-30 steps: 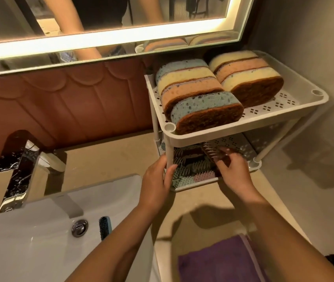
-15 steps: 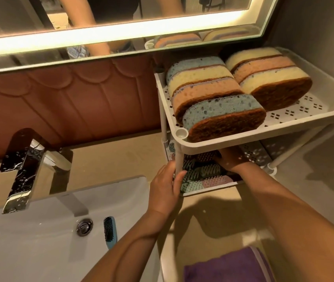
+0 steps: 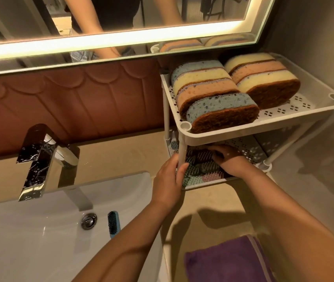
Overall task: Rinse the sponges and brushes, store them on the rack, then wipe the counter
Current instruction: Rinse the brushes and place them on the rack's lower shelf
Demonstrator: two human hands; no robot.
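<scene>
A white two-tier rack [image 3: 263, 127] stands on the beige counter [image 3: 208, 202] right of the sink. Its top shelf holds two rows of coloured sponges [image 3: 213, 94] set on edge, the second row [image 3: 263, 78] further right. Several brushes [image 3: 200, 169] lie bristles-up on the lower shelf. My left hand [image 3: 168, 180] grips the rack's front post [image 3: 182, 151]. My right hand [image 3: 229, 159] reaches into the lower shelf, fingers curled over a dark brush, partly hidden by the top shelf. One blue brush [image 3: 113, 223] lies in the sink [image 3: 29, 241] beside the drain.
A chrome faucet [image 3: 37, 159] stands behind the sink at the left. A purple cloth [image 3: 227, 261] lies on the counter's near edge. A lit mirror [image 3: 121, 17] hangs above brown tiles. A wall closes off the right side.
My right hand has carried a dark brush from the front of the lower shelf deeper under the top shelf. My left hand stays on the post. The view has shifted slightly.
</scene>
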